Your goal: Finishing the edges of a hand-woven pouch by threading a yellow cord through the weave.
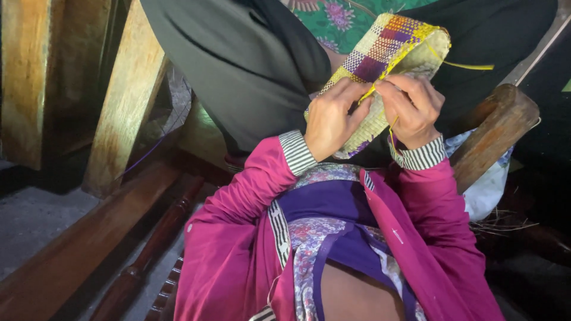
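Note:
A woven piece (386, 50) of cream, purple, orange and yellow strips, checkered on top, is held up in front of me. My left hand (333, 116) grips its lower left edge, fingers curled against the weave. My right hand (413, 107) pinches a thin yellow strip (380, 86) at the edge of the weave. Another yellow strip end (470, 65) sticks out to the right. Both wrists show striped cuffs on pink sleeves.
Another person sits close ahead in dark clothes (238, 59) over a green flowered fabric (333, 18). A round wooden post (493, 131) lies at the right beside a white bag (488, 190). Wooden beams (119, 107) and a turned rail (154, 244) stand at the left.

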